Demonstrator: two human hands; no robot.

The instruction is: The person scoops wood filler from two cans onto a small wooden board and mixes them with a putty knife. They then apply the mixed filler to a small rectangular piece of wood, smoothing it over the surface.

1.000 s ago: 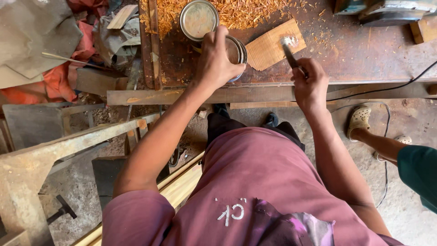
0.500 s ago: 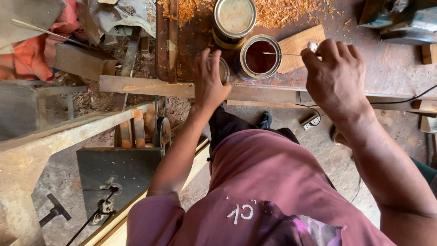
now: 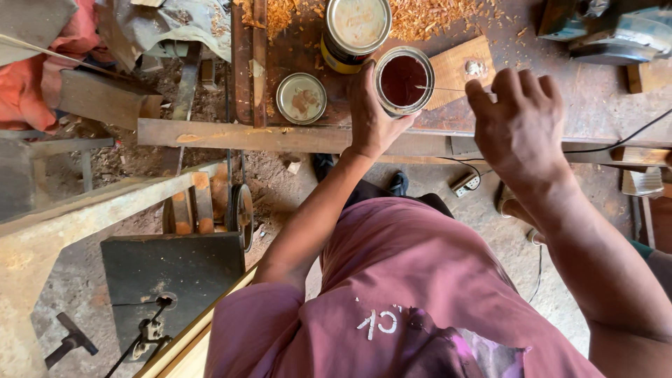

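Note:
My left hand (image 3: 371,112) grips the side of a small open tin (image 3: 404,80) of dark red-brown liquid on the workbench. My right hand (image 3: 521,129) is raised to the right of the tin and pinches a thin metal rod (image 3: 437,88) whose tip reaches over the tin's mouth. The tin's round lid (image 3: 300,98) lies upside down on the bench to the left of my left hand. A larger closed can (image 3: 355,28) stands just behind the open tin. A small wooden board (image 3: 458,70) lies under and to the right of the tin.
Wood shavings (image 3: 427,17) cover the back of the rusty workbench (image 3: 595,105). A power tool (image 3: 616,31) sits at the far right corner. A black cable (image 3: 623,140) runs along the bench edge. A metal machine stand (image 3: 168,273) is at lower left; another person's foot (image 3: 514,206) is on the floor.
The lid has come off the small tin and now lies to its left. My right hand has lifted from the board and now holds the thin rod over the open tin.

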